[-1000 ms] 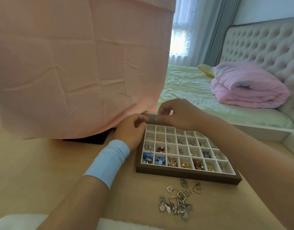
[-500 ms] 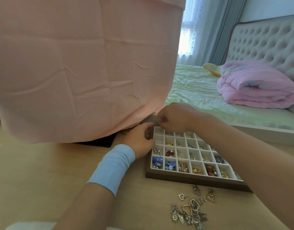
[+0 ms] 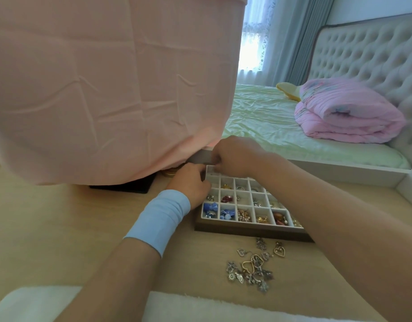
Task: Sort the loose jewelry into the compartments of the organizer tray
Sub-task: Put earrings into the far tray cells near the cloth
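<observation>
The organizer tray (image 3: pixel 253 232) has a brown frame and white compartments, and several of them hold earrings, beads and blue pieces. It lies on the wooden tabletop. Loose jewelry (image 3: pixel 252 268), silver charms and gold hearts, sits in a pile just in front of the tray. My left hand (image 3: pixel 191 184), with a blue wristband, curls against the tray's far left edge. My right hand (image 3: pixel 235 156) is above the far left corner compartment with its fingertips pinched together. Whatever is between those fingertips is hidden.
A large pink cloth (image 3: pixel 107 89) hangs over the table's back left, down to a dark flat object (image 3: pixel 123 188). A bed (image 3: pixel 293 135) with a folded pink quilt (image 3: pixel 349 112) is behind the table. White fluffy fabric (image 3: pixel 37 303) lies at the near edge.
Both hands stayed at the tray's far left corner. My left hand closed in on the tray's edge, and my right hand's fingertips dropped lower over the corner compartment.
</observation>
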Demonstrator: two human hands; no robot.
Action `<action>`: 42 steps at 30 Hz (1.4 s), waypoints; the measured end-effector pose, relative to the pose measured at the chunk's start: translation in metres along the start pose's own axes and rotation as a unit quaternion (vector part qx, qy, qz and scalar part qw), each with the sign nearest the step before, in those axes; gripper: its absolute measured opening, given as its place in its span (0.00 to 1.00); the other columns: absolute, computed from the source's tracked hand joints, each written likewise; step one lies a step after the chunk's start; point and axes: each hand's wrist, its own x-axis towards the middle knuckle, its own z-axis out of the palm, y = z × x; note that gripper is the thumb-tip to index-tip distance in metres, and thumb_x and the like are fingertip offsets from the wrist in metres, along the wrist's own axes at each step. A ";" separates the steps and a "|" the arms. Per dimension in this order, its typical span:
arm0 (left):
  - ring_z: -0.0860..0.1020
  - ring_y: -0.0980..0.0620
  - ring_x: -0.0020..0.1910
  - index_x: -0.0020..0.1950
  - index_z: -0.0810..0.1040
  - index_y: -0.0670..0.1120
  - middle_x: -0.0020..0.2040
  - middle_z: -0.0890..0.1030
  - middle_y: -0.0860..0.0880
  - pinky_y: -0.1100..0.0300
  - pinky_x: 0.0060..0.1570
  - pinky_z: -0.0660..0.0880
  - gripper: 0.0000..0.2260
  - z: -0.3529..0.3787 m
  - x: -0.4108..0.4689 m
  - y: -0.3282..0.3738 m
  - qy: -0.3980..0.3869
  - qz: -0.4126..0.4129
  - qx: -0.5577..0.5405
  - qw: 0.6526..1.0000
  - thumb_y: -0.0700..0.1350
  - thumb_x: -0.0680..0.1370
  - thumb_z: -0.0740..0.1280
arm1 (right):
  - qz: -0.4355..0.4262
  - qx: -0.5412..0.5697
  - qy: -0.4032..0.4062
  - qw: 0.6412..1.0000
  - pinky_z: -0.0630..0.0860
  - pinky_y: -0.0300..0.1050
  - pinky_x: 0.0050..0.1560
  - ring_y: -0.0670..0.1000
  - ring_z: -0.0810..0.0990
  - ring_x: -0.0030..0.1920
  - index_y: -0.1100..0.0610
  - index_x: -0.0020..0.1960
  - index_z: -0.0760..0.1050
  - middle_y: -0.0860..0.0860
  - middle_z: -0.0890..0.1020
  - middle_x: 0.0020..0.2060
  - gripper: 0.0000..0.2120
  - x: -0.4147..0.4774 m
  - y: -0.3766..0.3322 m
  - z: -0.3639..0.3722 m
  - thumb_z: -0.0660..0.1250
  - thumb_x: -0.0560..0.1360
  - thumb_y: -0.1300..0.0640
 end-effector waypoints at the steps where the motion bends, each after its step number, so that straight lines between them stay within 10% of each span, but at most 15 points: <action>1: 0.76 0.53 0.47 0.64 0.77 0.50 0.57 0.81 0.49 0.69 0.32 0.65 0.14 0.001 -0.001 0.000 0.004 0.003 0.016 1.000 0.44 0.80 0.62 | 0.008 0.019 0.013 1.000 0.76 0.45 0.41 0.53 0.81 0.47 0.48 0.53 0.82 0.48 0.83 0.47 0.08 -0.009 0.002 -0.005 0.67 0.78 0.48; 6: 0.66 0.51 0.68 0.71 0.70 0.53 0.68 0.69 0.51 0.58 0.61 0.65 0.18 0.001 -0.011 0.009 0.030 0.049 0.098 0.993 0.47 0.80 0.61 | 0.022 0.111 0.043 0.993 0.76 0.46 0.49 0.48 0.79 0.48 0.44 0.54 0.82 0.43 0.82 0.48 0.08 -0.077 0.009 -0.024 0.66 0.79 0.46; 16: 0.73 0.64 0.37 0.44 0.76 0.60 0.39 0.76 0.62 0.65 0.40 0.69 0.06 0.014 -0.063 0.050 -0.036 0.212 0.031 0.976 0.48 0.76 0.65 | 0.008 0.153 -0.089 0.984 0.75 0.39 0.52 0.40 0.79 0.47 0.39 0.50 0.84 0.39 0.85 0.45 0.06 -0.187 0.013 -0.005 0.71 0.75 0.48; 35: 0.74 0.59 0.50 0.49 0.83 0.62 0.47 0.76 0.63 0.58 0.49 0.77 0.07 0.017 -0.105 0.009 -0.133 0.253 0.027 0.958 0.57 0.72 0.73 | -0.066 0.162 -0.051 0.983 0.65 0.30 0.44 0.40 0.75 0.50 0.39 0.50 0.82 0.36 0.81 0.46 0.04 -0.194 0.005 0.020 0.70 0.76 0.45; 42: 0.74 0.60 0.50 0.50 0.84 0.62 0.47 0.76 0.64 0.58 0.52 0.76 0.06 0.021 -0.103 0.011 -0.150 0.257 0.023 0.955 0.55 0.73 0.73 | -0.053 0.186 -0.057 0.979 0.76 0.39 0.51 0.39 0.77 0.47 0.39 0.49 0.81 0.38 0.82 0.44 0.03 -0.195 0.011 0.015 0.70 0.76 0.46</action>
